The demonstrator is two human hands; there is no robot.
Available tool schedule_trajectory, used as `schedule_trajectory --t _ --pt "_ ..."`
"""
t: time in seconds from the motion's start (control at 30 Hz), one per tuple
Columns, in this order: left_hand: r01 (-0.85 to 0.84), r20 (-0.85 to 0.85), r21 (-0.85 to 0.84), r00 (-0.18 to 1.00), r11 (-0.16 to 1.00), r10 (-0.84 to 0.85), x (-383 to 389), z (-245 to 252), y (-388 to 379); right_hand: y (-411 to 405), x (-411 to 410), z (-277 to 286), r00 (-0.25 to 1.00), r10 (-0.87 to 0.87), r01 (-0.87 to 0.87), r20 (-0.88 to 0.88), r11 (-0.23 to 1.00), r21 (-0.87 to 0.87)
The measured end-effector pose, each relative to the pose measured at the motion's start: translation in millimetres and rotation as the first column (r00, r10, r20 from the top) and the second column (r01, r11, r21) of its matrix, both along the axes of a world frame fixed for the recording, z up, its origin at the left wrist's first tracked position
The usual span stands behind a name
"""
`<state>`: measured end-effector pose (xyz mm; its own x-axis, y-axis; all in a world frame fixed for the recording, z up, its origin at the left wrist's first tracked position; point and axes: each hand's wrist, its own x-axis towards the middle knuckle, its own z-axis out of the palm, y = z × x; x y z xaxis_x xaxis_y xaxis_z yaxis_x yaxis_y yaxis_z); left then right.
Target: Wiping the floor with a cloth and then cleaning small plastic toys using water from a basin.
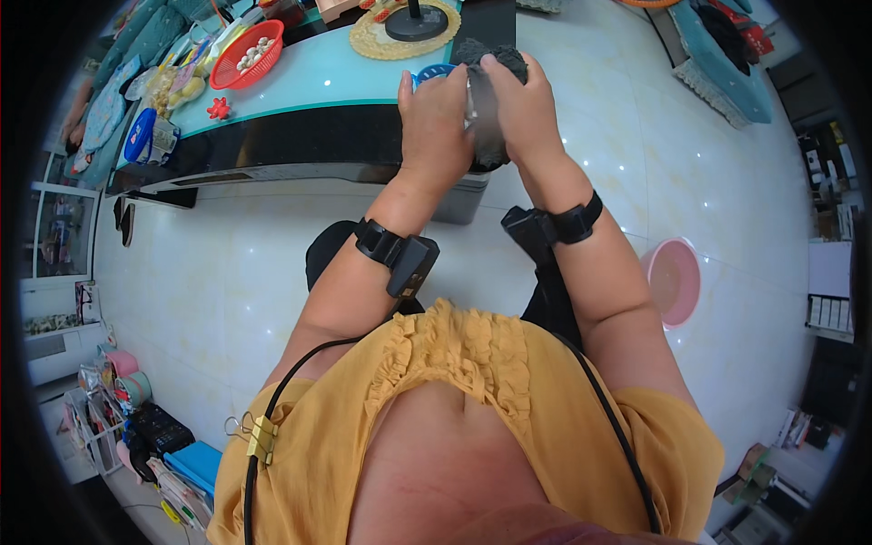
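Note:
Both hands are close together at the table's right end. Between them is a dark grey cloth (490, 139), bunched and partly blurred, with its upper folds above my fingers. My right hand (528, 109) grips the cloth from the right, thumb on top. My left hand (436, 122) is curled on the cloth's left side, against something pale and shiny that is mostly hidden; whether its fingers close on the cloth or on that thing is unclear. Just behind the left hand shows the rim of a blue slotted plastic item (434, 71). A grey bin-like container (465, 201) stands below the hands.
On the glass-topped table (306, 88) are a red basket (231, 68) of small pale round items, a woven mat (368, 44) under a black round base, a red star-shaped piece (219, 108) and a blue-lidded tub (142, 136). A pink basin (674, 283) stands on the floor at right.

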<state>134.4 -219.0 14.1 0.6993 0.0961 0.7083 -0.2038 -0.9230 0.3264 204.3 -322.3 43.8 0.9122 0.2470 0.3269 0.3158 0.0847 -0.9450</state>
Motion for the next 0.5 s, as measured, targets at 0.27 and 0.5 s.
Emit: schedule_trajectory --t 0.27,0.5 --pt "0.149 0.027 -0.431 0.988 0.890 -0.152 -6 21 -11 -19 47 -21 0.752 0.479 -0.194 -0.454 0.818 0.541" --pt "0.307 0.116 -0.892 0.866 0.332 -0.486 -5 17 13 -8 0 3 0.796 0.173 -0.126 0.580 0.985 -0.121"
